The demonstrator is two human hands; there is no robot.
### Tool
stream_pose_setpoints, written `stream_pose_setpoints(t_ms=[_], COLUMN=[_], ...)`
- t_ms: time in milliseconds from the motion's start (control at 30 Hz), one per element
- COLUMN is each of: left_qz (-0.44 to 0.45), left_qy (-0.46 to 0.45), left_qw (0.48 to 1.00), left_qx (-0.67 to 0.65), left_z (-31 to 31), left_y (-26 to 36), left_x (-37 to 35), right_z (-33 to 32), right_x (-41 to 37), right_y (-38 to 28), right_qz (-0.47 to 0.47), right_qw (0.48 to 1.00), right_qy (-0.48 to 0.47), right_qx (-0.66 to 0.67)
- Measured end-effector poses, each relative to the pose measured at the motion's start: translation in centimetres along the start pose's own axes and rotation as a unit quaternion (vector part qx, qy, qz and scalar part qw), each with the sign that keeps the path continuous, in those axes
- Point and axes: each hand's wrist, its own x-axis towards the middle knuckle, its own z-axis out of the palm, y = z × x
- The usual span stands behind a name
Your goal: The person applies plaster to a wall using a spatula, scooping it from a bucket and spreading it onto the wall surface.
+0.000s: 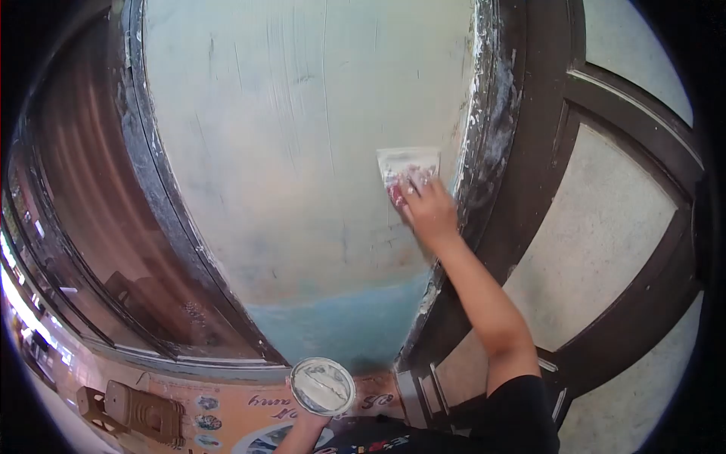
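Grip: your left hand (308, 421) clamps the round tub (294, 384), lower centre, mouth facing you, likely keeping pale paste (330, 390) reachable; your right hand (435, 216) clamps the scraper (408, 157), right of centre, blade against the wall (265, 189), probably for even contact.

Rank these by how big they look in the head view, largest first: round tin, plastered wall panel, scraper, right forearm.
1. Plastered wall panel, by far
2. Right forearm
3. Round tin and scraper, unranked: they look close, and the right hand hides part of the scraper.
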Motion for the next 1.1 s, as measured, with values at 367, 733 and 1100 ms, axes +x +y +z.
stream_pose_setpoints(t_ms=[367,733,1100], left_qz=[-0.012,0.021,0.035], left_qy=[-0.013,0.030,0.009], left_qw=[1.000,0.999,0.999], left_qx=[-0.013,-0.010,0.011], left_z=[-1.8,-4.7,-0.8], left_y=[-0.4,-1.8,-4.1], left_x=[-2.9,-2.3,1.2], right_z=[7.6,5.9,-1.8], right_x=[-25.3,-32.0,-6.7], right_y=[-9.5,-10.1,-2.3], right_qz=[0.078,0.113,0.076], right_qw=[0.979,0.947,0.956], right_qy=[-0.181,-0.272,-0.054], right_qx=[0.056,0.127,0.279])
